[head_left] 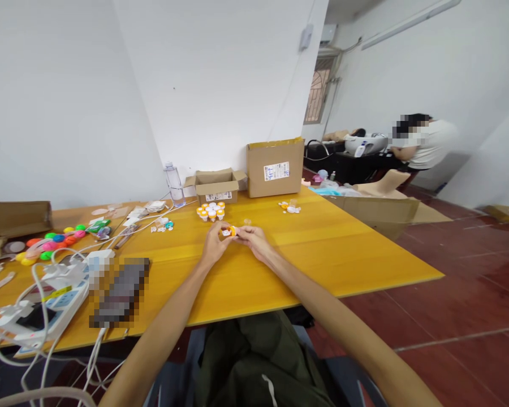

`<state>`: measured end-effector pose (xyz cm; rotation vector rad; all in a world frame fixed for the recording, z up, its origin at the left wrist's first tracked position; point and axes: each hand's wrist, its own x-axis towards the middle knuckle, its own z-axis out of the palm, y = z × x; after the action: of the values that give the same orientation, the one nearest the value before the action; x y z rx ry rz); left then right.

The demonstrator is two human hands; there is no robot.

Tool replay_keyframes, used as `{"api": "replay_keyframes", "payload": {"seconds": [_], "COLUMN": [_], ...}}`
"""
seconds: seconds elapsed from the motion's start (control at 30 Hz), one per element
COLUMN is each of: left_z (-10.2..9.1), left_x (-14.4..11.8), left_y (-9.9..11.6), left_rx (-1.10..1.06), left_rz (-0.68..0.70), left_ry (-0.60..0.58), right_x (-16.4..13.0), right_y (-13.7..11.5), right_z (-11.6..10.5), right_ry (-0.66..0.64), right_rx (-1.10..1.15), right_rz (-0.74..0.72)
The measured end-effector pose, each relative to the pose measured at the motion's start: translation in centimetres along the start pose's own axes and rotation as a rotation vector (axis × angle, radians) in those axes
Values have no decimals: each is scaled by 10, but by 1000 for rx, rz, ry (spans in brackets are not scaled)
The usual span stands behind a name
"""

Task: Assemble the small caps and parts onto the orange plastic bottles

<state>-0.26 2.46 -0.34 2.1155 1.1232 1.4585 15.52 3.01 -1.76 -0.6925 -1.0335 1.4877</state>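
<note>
Head view shows both hands meeting over the middle of the yellow surface (322,249), fingertips drawn together around a small orange-and-white piece (229,231). The left hand (214,244) pinches it from its own side, and the right hand (254,240) closes on it from the other, so the piece sits directly between the two grips, equally near to each. It is too small and blurred to tell its long axis or whether it is one part or two.

Just beyond the hands, farther from the person, stands a cluster of small orange-capped containers (211,211), and behind that an open cardboard box (215,185) with a taller closed box (275,167) to its right. A few loose small parts (289,207) lie to the right of the cluster. To the left are a clear water bottle (175,185), bright round caps (53,244) in several colours, and a white power strip (46,305) with tangled cables.

The surface stands against a white wall over a dark red tiled floor (470,282). Across the room another person (424,144) bends over a dark bench.
</note>
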Motion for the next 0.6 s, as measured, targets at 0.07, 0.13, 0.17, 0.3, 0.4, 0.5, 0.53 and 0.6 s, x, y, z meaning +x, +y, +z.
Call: {"api": "replay_keyframes", "payload": {"seconds": [0.07, 0.13, 0.17, 0.3, 0.4, 0.5, 0.53, 0.6], "left_z": [-1, -1, -2, -2, -2, -1, -2, -2], "left_x": [0, 0, 0, 0, 1, 1, 0, 0], "left_y": [0, 0, 0, 0, 1, 2, 2, 3], "left_rx": [2, 8, 11, 21, 25, 30, 32, 35], "left_rz": [2, 7, 9, 2, -10, -8, -8, -12], "left_ry": [-4, -8, -9, -6, 9, 23, 24, 23], "right_x": [0, 0, 0, -1, -1, -1, 0, 0], "right_y": [0, 0, 0, -2, -2, -1, -1, 0], "right_z": [0, 0, 0, 2, 2, 2, 1, 1], "right_ry": [-8, -14, -16, -10, 6, 14, 15, 22], "right_rx": [0, 0, 2, 1, -5, -14, -19, -25], "right_rz": [6, 14, 17, 6, -10, -25, -28, -30]}}
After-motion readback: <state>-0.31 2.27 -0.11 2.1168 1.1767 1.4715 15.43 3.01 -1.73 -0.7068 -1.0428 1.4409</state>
